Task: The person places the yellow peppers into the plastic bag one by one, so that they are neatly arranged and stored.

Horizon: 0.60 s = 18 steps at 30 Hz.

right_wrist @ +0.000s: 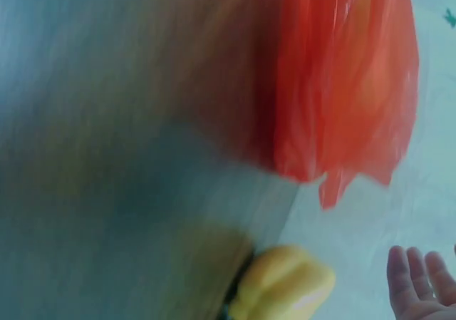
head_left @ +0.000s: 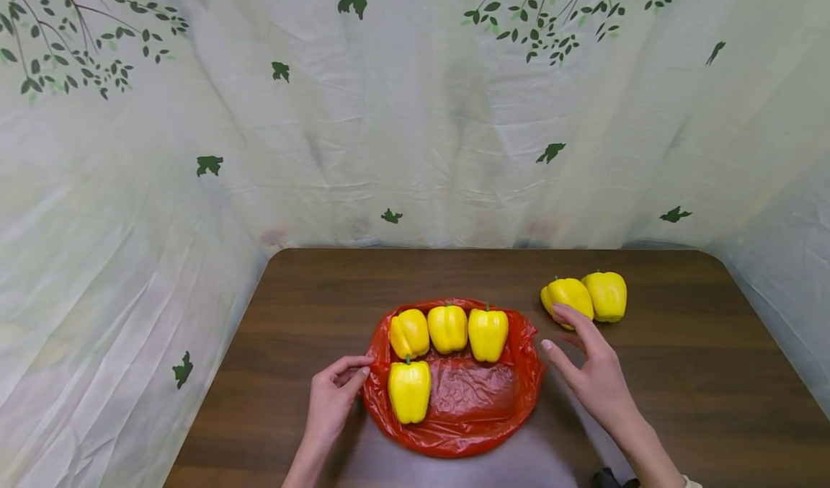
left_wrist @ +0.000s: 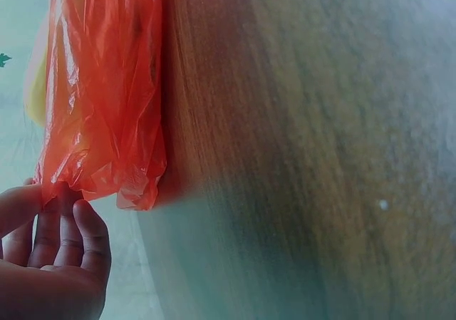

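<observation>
Closest to the head camera, a bare right forearm slants in at the near right of the red plastic bag. Behind the bag rises a leaf-printed backdrop; beneath it is the brown table. At the bag's left rim, the left hand has its grip pinching the plastic; off the bag's right rim, the right hand has its grip released, holding nothing. Inside the bag, three yellow peppers line its far side and a fourth pepper sits at its near left. Two loose peppers lie together to the far right of the bag, so the filling looks more than half done, with that pair left. Only the head view shows the bag's inside; the left wrist view adds its outer wall and the fingertips on its edge, while the right wrist view shows a gap, hidden by overlap from above, between the right hand and one loose pepper.
</observation>
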Tool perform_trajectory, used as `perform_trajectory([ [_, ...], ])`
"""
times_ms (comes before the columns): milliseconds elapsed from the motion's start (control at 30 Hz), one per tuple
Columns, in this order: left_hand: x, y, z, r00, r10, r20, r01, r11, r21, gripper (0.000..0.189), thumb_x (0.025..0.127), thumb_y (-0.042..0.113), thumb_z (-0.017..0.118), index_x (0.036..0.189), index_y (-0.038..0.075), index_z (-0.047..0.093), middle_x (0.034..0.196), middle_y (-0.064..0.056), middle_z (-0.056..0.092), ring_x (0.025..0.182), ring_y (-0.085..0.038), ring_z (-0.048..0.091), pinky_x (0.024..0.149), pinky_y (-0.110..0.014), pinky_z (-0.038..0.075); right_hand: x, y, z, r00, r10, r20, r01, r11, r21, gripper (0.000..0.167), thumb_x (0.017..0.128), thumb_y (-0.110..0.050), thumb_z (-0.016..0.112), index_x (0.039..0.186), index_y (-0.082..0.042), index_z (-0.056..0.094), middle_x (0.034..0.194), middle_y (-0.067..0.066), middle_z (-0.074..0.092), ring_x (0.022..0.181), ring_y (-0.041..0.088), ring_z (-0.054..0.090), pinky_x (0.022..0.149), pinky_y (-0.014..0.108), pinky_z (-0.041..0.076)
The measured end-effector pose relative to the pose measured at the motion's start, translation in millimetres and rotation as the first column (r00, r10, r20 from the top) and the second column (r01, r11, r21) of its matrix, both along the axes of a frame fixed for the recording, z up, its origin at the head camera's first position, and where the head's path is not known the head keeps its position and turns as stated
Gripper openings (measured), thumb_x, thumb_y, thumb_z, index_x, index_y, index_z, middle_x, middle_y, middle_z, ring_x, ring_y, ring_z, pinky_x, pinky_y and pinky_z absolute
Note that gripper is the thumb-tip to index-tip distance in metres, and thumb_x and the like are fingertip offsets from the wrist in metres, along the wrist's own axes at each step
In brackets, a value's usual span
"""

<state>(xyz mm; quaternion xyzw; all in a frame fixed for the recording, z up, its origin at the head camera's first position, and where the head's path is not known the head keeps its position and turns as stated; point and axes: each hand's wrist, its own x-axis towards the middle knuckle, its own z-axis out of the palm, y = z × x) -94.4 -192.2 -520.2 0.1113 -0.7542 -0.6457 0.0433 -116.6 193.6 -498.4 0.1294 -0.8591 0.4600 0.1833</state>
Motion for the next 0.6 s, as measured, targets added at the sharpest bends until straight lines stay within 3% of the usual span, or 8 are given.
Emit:
perform_trajectory([
  [267, 0.3, -0.1, -0.4, 1.000, 0.003, -0.006, -0.003, 1.000, -0.019, 0.013, 0.090, 0.000, 0.068, 0.100, 0.004, 0.075, 0.096, -0.013, 0.070, 0.067, -0.019, 0.059, 0.057, -0.027, 0.051, -13.9, 25.5, 5.3, 0.994, -0.090, -0.064, 0.098, 0.987, 0.125, 0.062, 0.086, -0.009, 0.076, 0.141, -0.013, 0.050, 0.138, 0.007, 0.052, 0.120, 0.027, 0.052, 0.090, 0.005, 0.034],
  [600, -0.4, 0.4, -0.7, 1.000, 0.005, 0.015, -0.005, 1.000, -0.027, 0.014, 0.090, 0.001, 0.068, 0.101, 0.005, 0.076, 0.096, -0.012, 0.070, 0.066, -0.020, 0.058, 0.055, -0.027, 0.049, -32.7, 57.8, 3.6, 0.985, -0.145, -0.097, 0.157, 0.980, 0.122, 0.057, 0.089, -0.009, 0.072, 0.141, -0.009, 0.050, 0.136, 0.014, 0.052, 0.117, 0.034, 0.052, 0.091, 0.003, 0.028],
])
